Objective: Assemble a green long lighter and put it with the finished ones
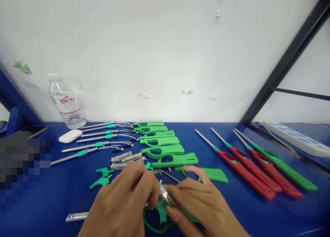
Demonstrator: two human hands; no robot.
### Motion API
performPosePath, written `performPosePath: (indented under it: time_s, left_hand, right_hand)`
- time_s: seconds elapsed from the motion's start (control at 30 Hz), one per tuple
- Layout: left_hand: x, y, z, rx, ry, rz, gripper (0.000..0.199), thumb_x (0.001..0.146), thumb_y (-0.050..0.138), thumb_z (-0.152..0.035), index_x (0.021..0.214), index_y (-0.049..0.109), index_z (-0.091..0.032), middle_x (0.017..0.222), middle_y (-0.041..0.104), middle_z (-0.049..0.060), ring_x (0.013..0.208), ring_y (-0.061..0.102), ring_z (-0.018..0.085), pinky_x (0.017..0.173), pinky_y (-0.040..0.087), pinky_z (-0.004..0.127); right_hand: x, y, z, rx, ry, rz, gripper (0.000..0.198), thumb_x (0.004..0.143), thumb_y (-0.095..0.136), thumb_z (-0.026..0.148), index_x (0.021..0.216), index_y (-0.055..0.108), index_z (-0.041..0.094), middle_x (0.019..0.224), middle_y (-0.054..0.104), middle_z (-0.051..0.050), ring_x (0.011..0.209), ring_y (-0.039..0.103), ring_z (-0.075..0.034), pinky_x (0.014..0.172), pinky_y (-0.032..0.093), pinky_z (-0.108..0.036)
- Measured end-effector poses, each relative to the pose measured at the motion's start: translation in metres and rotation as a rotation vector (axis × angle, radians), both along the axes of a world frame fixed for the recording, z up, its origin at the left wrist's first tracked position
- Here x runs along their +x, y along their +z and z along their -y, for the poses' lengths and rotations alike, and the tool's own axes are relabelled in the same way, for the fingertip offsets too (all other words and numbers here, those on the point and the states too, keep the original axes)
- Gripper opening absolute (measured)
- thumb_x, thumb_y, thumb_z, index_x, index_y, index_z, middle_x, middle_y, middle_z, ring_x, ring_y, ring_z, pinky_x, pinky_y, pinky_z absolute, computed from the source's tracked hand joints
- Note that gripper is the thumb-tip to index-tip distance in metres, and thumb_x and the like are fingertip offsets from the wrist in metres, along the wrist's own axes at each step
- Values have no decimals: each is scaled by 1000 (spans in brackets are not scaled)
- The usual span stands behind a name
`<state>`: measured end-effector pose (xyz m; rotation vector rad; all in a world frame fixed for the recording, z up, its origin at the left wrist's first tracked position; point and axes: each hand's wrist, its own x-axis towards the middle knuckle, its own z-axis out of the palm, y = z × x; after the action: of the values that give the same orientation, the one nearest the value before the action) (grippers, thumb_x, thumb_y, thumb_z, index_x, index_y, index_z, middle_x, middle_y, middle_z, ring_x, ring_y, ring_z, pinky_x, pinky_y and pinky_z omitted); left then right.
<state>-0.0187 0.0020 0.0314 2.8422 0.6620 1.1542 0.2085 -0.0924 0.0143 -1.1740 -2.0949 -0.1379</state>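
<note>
Nearest the camera, the left hand (123,202) and the right hand (203,204) are meeting over a green plastic lighter handle shell (157,219) lying on the blue table (51,195). Both sets of fingers are curling closed, pinching a small clear plastic fuel tube (165,195) between them above the shell. The tube looks slippery, so a loose pinch could be letting it drop among the loose teal triggers (101,176). Beyond, green handle halves (160,146) and silver metal wands (87,146) are lying in rows; finished red and green lighters (255,168) are lying to the right. Farthest back, a clear water bottle (65,104) is showing red characters, too small to read.
</note>
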Motion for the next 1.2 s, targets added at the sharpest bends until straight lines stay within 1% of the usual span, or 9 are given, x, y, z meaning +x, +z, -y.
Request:
performPosePath:
  time_s: [0.13, 0.23, 0.4, 0.57, 0.7, 0.77, 0.93, 1.07, 1.2]
  left_hand:
    - [3, -4, 2, 55, 16, -13, 41, 83, 38, 9, 94, 36, -30, 86, 49, -5, 63, 52, 12, 56, 38, 24]
    - [4, -5, 1, 70, 9, -16, 39, 85, 38, 7, 93, 35, -30, 85, 47, -6, 60, 51, 12, 54, 38, 24]
    - [0, -2, -5, 39, 7, -37, 36, 91, 39, 5, 92, 41, -31, 85, 55, -7, 59, 58, 10, 53, 43, 23]
    - [-1, 0, -6, -42, 26, -40, 21, 117, 52, -18, 117, 68, -32, 103, 80, -4, 89, 81, 15, 75, 61, 20]
    - [6, 3, -4, -103, 85, -61, 24, 118, 57, -42, 119, 78, -30, 109, 84, 4, 107, 82, 23, 85, 68, 25]
    - [10, 4, -3, -111, 90, -78, 27, 117, 59, -47, 120, 80, -31, 109, 84, 5, 112, 81, 25, 86, 69, 26]
    - [15, 3, -1, -110, 76, -125, 28, 115, 60, -48, 124, 80, -31, 111, 84, 6, 117, 80, 26, 91, 69, 27]
    - [16, 1, 2, -116, 61, -170, 26, 112, 63, -45, 126, 80, -32, 112, 84, 7, 121, 79, 27, 95, 69, 28]
    - [17, -2, 4, -123, 48, -208, 27, 109, 65, -42, 130, 80, -32, 113, 83, 7, 124, 78, 28, 98, 68, 29]
  right_hand:
    - [0, 0, -1, 20, -2, 24, 23, 124, 58, 23, 141, 72, 19, 93, 83, 5, 87, 82, -10, 137, 37, -34]
    - [-1, 0, -1, 20, -3, 30, 24, 124, 57, 23, 143, 71, 17, 95, 83, 5, 88, 81, -10, 140, 29, -33]
    - [-3, 2, 0, 51, -14, 29, 23, 125, 55, 24, 139, 72, 17, 93, 83, 6, 86, 80, -8, 139, 22, -26]
    - [2, 2, -4, 95, -144, -25, 20, 122, 62, 22, 140, 70, 25, 105, 86, 9, 91, 83, -8, 133, 33, -25]
    - [11, -2, -1, 109, -241, -87, 23, 120, 59, 19, 139, 66, 30, 117, 87, 5, 102, 85, -12, 109, 57, -26]
    - [14, -2, 2, 56, -273, -144, 22, 120, 58, 23, 138, 67, 33, 117, 86, 6, 104, 84, -11, 96, 61, -19]
    - [12, -4, 11, 40, -365, -160, 20, 126, 50, 35, 135, 68, 37, 118, 85, 6, 108, 85, -10, 98, 62, -12]
    - [10, -9, 18, 57, -422, -93, 26, 127, 46, 42, 142, 66, 35, 129, 87, 1, 115, 87, -16, 105, 64, -18]
    - [7, -7, 16, 57, -388, -72, 27, 128, 42, 38, 140, 66, 32, 125, 88, -4, 112, 88, -20, 95, 69, -24]
